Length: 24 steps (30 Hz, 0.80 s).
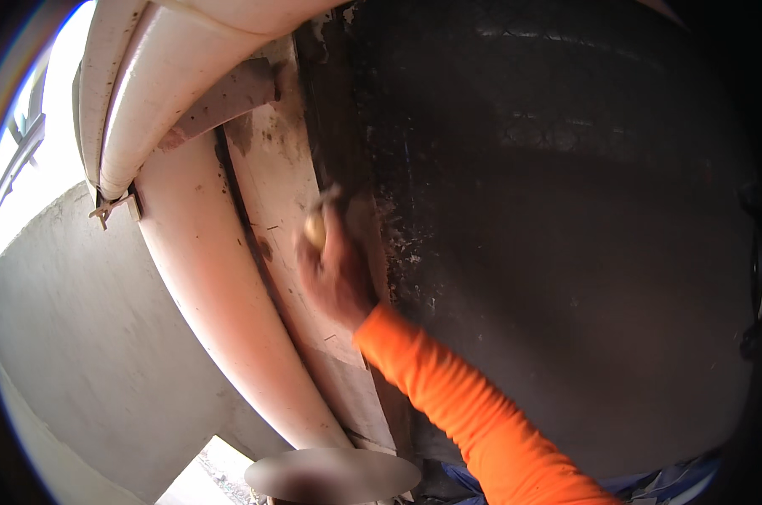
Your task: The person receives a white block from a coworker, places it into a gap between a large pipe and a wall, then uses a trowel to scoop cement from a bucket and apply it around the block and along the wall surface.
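My right hand (337, 273), in an orange sleeve (448, 379), reaches up from the lower right. Its fingers are wrapped round a small tool with a pale yellowish handle (315, 229). A dull grey end shows just above the fingers, too smeared by motion to tell its kind. The tool is at the seam between a pale, stained strip (267, 160) of wall and a dark panel (549, 252). Flaked, rough patches run along the panel's left edge beside the hand. My left hand is not in view.
A thick whitish pipe (221, 303) runs down left of the hand, with another pipe (158, 84) curving over the top. A brownish bracket (229, 101) crosses between them. Farther left stands a grey wall (86, 320). Blue material (667, 484) lies at the lower right.
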### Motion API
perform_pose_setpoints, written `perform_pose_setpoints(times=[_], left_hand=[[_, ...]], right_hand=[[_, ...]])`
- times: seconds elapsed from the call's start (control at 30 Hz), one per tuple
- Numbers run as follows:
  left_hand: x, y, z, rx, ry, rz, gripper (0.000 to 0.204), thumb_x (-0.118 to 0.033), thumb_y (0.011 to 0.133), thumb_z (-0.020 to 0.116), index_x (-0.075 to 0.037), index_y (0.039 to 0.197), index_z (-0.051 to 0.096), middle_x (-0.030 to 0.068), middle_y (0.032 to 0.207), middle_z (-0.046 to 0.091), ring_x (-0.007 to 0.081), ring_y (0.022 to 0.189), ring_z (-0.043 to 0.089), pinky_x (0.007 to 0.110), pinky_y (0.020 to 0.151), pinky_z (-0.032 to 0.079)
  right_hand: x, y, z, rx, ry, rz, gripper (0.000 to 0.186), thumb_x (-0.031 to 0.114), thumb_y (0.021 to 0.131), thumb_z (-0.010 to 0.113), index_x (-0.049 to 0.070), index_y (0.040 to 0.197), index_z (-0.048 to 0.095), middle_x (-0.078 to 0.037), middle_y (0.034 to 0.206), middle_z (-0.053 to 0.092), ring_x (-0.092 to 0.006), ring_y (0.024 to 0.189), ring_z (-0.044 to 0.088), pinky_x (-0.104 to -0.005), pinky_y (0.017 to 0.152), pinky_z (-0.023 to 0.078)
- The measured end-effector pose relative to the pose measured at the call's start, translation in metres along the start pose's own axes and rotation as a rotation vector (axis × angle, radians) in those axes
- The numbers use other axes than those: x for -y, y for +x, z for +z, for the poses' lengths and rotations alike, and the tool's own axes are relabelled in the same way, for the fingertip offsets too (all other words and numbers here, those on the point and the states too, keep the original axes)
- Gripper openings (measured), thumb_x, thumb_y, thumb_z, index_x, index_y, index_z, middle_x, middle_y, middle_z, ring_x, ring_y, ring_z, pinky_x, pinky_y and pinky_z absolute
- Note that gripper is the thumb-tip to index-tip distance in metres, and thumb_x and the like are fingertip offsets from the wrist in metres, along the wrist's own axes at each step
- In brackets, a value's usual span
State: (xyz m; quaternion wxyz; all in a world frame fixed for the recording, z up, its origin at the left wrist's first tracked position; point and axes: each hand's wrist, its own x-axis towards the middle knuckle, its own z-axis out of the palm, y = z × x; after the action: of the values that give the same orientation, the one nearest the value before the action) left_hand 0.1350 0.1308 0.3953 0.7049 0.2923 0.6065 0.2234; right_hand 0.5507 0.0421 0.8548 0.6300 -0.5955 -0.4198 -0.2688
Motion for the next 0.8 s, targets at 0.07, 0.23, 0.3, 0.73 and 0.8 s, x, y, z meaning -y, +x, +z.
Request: perform_pose_setpoints(times=[0.07,0.23,0.3,0.73,0.8], left_hand=[[0.002,0.003,0.012,0.031,0.022,0.003,0.047,-0.004,0.084,0.07,-0.008,0.125,0.048,0.0097,0.068,0.051,0.024,0.049,0.052,0.042,0.045,0.055],[0.004,0.004,0.037,0.103,0.061,0.014,0.049,-0.004,0.084,0.07,-0.009,0.127,0.046,0.0094,0.068,0.051,0.0238,0.049,0.052,0.041,0.044,0.055],[0.006,0.003,0.043,0.124,0.069,0.009,0.05,-0.004,0.084,0.07,-0.009,0.127,0.046,0.0092,0.068,0.051,0.0237,0.049,0.052,0.041,0.044,0.055],[0.019,0.005,0.055,0.199,0.071,-0.022,0.057,-0.004,0.084,0.071,-0.01,0.132,0.042,0.0084,0.067,0.051,0.0231,0.049,0.052,0.041,0.044,0.054],[0.021,0.002,0.053,0.174,0.073,-0.014,0.059,-0.003,0.084,0.071,-0.011,0.134,0.041,0.0077,0.066,0.051,0.0225,0.048,0.052,0.04,0.044,0.054]], right_hand=[[-0.005,-0.044,-0.008,0.07,0.096,-0.017,0.04,0.022,0.099,0.062,0.005,0.132,0.047,-0.023,0.101,0.068,-0.0425,0.092,0.069,-0.0454,0.073,0.057],[-0.027,-0.076,-0.039,-0.027,0.189,-0.055,0.036,0.025,0.1,0.065,0.004,0.125,0.049,-0.019,0.103,0.066,-0.0355,0.093,0.071,-0.0411,0.077,0.056],[-0.04,-0.068,-0.052,0.002,0.18,0.096,0.035,0.028,0.102,0.063,0.001,0.122,0.052,-0.018,0.104,0.065,-0.0308,0.094,0.068,-0.0388,0.082,0.054],[-0.037,0.111,-0.065,-0.139,0.13,-0.001,0.029,0.029,0.102,0.06,0.001,0.109,0.059,-0.013,0.084,0.065,-0.0264,0.08,0.069,-0.0382,0.07,0.053],[-0.023,0.139,-0.06,-0.145,0.143,0.003,0.027,0.028,0.101,0.06,0.001,0.108,0.059,-0.012,0.08,0.065,-0.024,0.072,0.068,-0.0373,0.063,0.053]])
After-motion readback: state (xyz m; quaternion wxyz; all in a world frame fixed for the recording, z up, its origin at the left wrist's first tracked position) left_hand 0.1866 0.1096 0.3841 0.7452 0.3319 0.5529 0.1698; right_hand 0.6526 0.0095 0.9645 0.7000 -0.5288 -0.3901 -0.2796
